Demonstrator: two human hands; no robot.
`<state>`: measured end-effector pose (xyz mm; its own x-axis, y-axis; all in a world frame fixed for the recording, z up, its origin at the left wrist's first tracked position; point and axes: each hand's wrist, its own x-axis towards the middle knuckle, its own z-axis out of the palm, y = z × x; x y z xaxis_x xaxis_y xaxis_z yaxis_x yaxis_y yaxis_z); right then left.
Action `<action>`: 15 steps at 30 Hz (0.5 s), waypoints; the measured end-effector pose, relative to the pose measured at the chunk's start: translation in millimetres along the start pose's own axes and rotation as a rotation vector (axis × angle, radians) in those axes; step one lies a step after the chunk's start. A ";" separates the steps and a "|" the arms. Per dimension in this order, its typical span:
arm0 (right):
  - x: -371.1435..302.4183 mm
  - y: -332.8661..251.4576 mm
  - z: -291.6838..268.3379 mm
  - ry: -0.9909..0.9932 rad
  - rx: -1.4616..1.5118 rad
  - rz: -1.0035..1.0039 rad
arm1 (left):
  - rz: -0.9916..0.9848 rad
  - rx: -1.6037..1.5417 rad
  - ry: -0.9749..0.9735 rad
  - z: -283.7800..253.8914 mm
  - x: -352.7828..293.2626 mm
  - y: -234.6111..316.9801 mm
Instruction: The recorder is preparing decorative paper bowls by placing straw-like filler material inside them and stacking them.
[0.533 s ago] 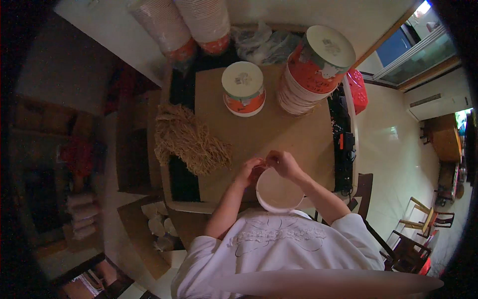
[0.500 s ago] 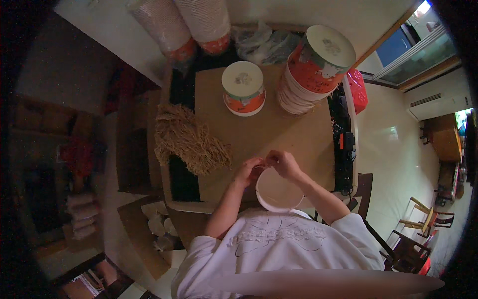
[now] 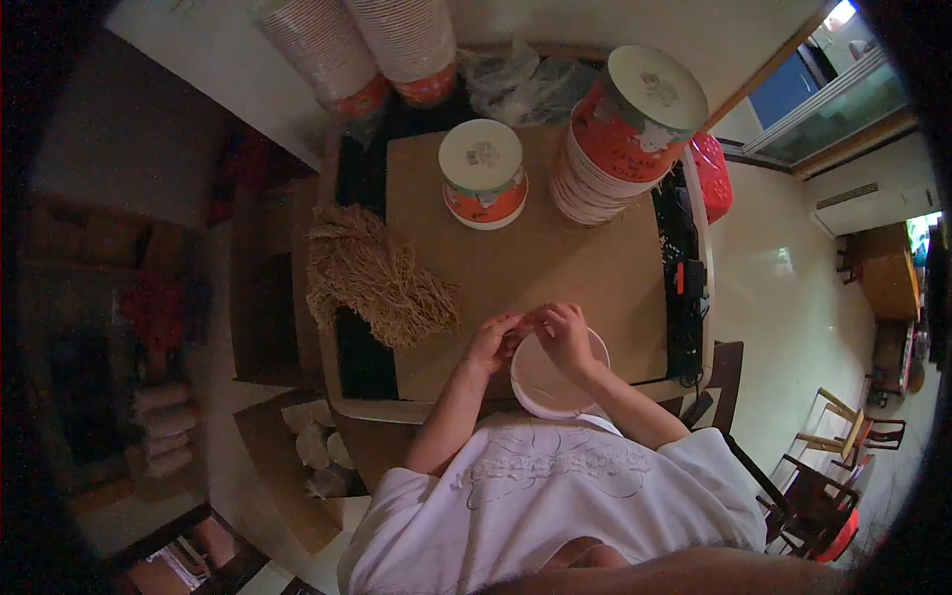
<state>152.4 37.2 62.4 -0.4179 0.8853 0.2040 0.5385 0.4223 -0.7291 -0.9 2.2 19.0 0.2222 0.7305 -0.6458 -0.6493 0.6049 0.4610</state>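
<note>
A white-lined paper bucket (image 3: 551,385) is tilted against my shirt at the table's near edge, its open mouth facing up. My left hand (image 3: 493,340) is closed on the far left of its rim. Close beside it, my right hand (image 3: 562,332) reaches over the rim with fingers pinched together; what they hold is too small to make out. A thin line, perhaps a strand of string, shows inside the bucket. Left of my hands lies a heap of tan twine strands (image 3: 377,278).
An upside-down orange and green bucket (image 3: 481,159) stands on a cardboard sheet (image 3: 496,268), with a taller bucket stack (image 3: 635,129) to its right. Wrapped bucket stacks (image 3: 407,50) and clear plastic bags (image 3: 526,84) lie along the back. Black cables (image 3: 689,297) line the right edge.
My right hand has turned and shifted slightly down over the bucket's mouth. My left hand stays at the rim, and the bucket has tilted a little.
</note>
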 end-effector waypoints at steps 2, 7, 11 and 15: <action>-2.9 1.2 1.1 0.004 -0.010 -0.053 | 0.000 -0.009 0.009 -2.3 1.4 -1.7; -6.0 0.2 -0.3 0.021 -0.062 -0.135 | -0.027 -0.034 0.098 -3.9 4.1 -3.2; -5.9 -3.7 -4.0 0.022 -0.084 -0.142 | -0.025 0.004 0.078 -6.0 3.1 -3.8; 2.1 6.2 -9.8 -0.070 0.035 -0.060 | 0.034 0.072 0.105 -3.2 0.3 -5.1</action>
<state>162.1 43.6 64.7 -0.4992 0.8424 0.2029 0.4857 0.4659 -0.7396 0.2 -1.7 14.5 0.1212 0.7160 -0.6874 -0.6004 0.6044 0.5237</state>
